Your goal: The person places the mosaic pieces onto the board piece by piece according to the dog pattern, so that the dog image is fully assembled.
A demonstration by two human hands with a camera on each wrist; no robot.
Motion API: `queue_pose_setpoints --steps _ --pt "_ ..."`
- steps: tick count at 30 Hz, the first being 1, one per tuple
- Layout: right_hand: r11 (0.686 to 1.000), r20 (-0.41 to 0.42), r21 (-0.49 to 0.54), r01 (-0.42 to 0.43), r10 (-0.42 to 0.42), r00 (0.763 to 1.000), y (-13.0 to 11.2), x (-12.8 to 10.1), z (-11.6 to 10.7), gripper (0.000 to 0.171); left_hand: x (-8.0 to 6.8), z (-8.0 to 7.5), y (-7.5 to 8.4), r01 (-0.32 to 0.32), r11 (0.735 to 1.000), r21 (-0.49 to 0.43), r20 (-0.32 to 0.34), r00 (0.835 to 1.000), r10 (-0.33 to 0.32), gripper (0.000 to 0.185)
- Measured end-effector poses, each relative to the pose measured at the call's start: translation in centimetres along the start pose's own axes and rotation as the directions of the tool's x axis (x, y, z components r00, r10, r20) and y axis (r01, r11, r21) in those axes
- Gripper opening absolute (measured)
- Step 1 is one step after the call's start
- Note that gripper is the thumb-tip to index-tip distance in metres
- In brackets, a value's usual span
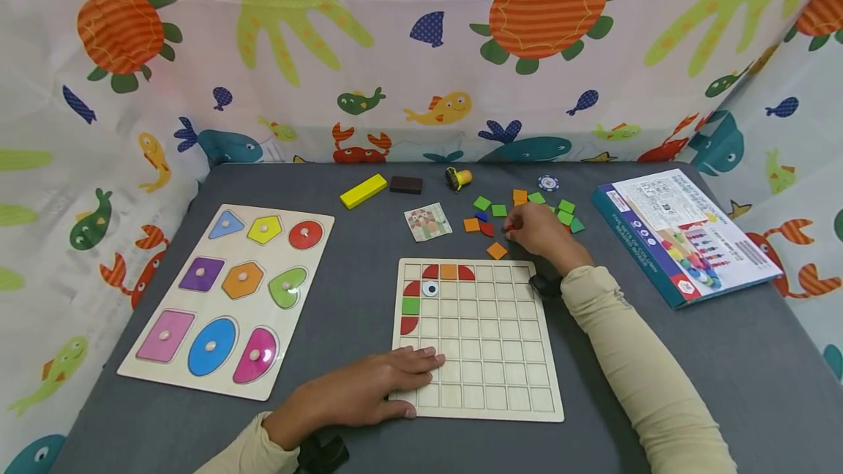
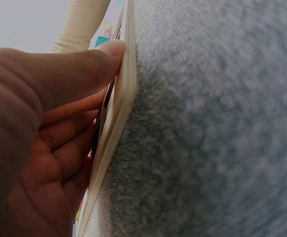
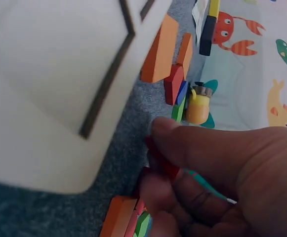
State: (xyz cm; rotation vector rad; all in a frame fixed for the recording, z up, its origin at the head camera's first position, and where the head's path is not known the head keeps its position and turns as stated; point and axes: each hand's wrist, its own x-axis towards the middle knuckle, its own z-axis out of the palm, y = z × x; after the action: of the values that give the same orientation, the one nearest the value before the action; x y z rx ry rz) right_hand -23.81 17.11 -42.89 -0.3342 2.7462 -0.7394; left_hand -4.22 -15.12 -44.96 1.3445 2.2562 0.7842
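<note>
Right hand (image 1: 541,231) pinching a small red tile (image 3: 170,169) among the loose tiles (image 1: 520,212) far of the grid board (image 1: 478,339). Best lifted straight up, clear of neighbours. Left hand (image 1: 369,393), fingers flat, pressing the board's near left corner steady on the desk (image 1: 691,357).

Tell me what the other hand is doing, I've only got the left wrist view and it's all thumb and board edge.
Observer: The right hand pinches a small red piece among the loose tiles beyond the grid board.
Operator: Anything placed on the board yet?
Observer: Yes, a few pieces fill its far-left corner: red curved ones, an orange square, a green square and an eye piece.
Operator: Where on the board does the left hand sit?
Observer: The left hand lies flat on the near-left corner, fingers straight.
</note>
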Motion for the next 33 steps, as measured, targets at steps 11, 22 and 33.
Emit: queue_pose_setpoints --steps 11,22,33 --pt "0.989 -0.06 0.073 0.13 -0.126 0.99 -1.3 -1.7 0.4 0.026 0.0 0.0 -0.1 0.011 1.0 -0.009 0.001 1.0 -0.011 0.059" --pt "0.957 -0.096 0.079 0.277 -0.27 0.958 -3.4 -2.9 1.4 0.01 0.0 -0.1 0.0 0.02 1.0 -0.004 0.005 1.0 -0.02 0.059" --pt "0.919 0.044 0.131 0.371 -0.379 0.924 -5.2 -4.1 2.9 0.008 0.1 -0.2 0.0 0.021 1.0 -0.006 0.014 1.0 -0.02 0.059"
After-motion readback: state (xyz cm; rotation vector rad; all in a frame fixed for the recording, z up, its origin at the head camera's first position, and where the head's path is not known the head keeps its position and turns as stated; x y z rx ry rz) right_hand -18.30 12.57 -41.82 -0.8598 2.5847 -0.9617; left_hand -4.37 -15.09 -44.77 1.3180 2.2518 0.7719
